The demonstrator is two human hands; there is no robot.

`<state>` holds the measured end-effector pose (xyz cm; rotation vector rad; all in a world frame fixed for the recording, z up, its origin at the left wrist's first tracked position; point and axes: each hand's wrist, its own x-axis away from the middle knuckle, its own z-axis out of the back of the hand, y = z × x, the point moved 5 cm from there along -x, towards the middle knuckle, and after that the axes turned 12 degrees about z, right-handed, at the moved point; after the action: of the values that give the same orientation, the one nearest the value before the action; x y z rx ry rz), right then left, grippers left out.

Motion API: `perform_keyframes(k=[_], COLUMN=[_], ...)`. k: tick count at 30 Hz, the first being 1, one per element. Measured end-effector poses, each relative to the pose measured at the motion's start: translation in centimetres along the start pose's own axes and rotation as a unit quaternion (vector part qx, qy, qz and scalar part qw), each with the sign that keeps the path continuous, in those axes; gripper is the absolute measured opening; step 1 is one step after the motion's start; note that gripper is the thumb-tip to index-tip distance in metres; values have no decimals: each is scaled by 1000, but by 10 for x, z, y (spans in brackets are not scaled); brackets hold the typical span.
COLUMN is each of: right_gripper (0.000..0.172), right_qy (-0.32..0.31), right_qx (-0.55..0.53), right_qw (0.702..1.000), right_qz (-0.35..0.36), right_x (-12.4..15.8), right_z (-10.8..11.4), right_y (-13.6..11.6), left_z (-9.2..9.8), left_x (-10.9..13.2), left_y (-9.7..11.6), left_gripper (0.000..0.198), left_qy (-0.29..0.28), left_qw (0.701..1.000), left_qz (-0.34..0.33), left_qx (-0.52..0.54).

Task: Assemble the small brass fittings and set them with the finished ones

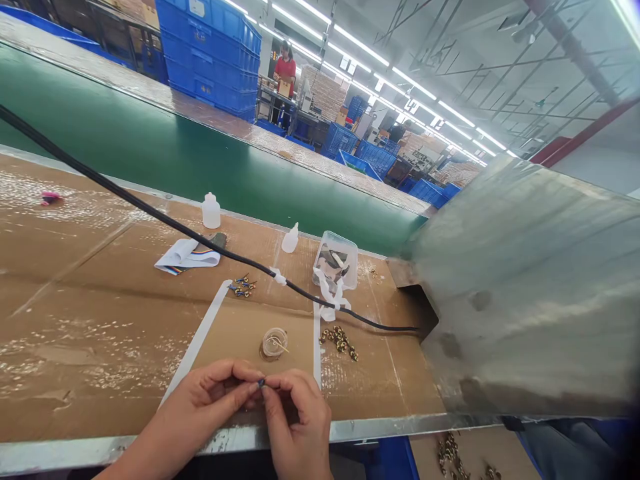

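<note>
Over the front edge of the cardboard-covered bench, my left hand [215,400] and my right hand [300,417] meet fingertip to fingertip. Both are closed in a pinch on a small dark blue piece [261,383], mostly hidden by the fingers, so its kind is unclear. Just beyond them stands a small clear round cup [275,342] with a thin pale stick in it. Several small blue-and-gold parts [243,287] lie farther off to the left. A pile of small dark-and-gold parts [340,342] is to the right of the cup.
A black cable [165,217] crosses above the bench, with white ties on it. Behind it stand two white bottles [211,212], a folded white cloth [187,257] and a clear plastic box [336,260]. A metal housing [525,300] blocks the right. A green conveyor belt [200,157] runs behind.
</note>
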<state>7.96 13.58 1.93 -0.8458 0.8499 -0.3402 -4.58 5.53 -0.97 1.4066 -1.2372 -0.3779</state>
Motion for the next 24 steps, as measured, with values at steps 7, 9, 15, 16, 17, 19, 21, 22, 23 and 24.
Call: perform_keyframes(k=[7, 9, 15, 16, 17, 19, 21, 22, 23, 24], right_gripper=[6, 7, 13, 13, 12, 10, 10, 9, 9, 9], right_qy=[63, 67, 17, 14, 12, 9, 2, 0, -2, -2], right_qx=[121, 148, 178, 179, 181, 185, 188, 190, 192, 195], right_qw=[991, 986, 983, 983, 982, 982, 981, 981, 980, 980], right_qz=[14, 24, 44, 47, 48, 46, 44, 44, 45, 47], right_x=[-10, -15, -26, -28, -30, -34, -37, -39, -40, -41], right_z=[27, 33, 23, 20, 19, 16, 16, 16, 17, 18], right_y=[13, 16, 17, 16, 15, 15, 14, 14, 14, 13], left_z=[12, 14, 14, 14, 13, 13, 14, 15, 15, 16], left_x=[-4, -6, -7, -7, -7, -7, -8, -8, -8, -7], left_y=[-11, -7, 11, 12, 12, 11, 9, 7, 7, 6], left_gripper=[26, 29, 38, 37, 36, 32, 30, 29, 29, 29], left_qy=[37, 45, 101, 106, 105, 95, 89, 89, 89, 92], left_qw=[999, 998, 993, 992, 992, 991, 991, 991, 991, 991], left_qz=[9, 5, -20, -23, -28, -40, -52, -55, -56, -52], left_qx=[-34, -38, -55, -61, -68, -82, -88, -87, -84, -79])
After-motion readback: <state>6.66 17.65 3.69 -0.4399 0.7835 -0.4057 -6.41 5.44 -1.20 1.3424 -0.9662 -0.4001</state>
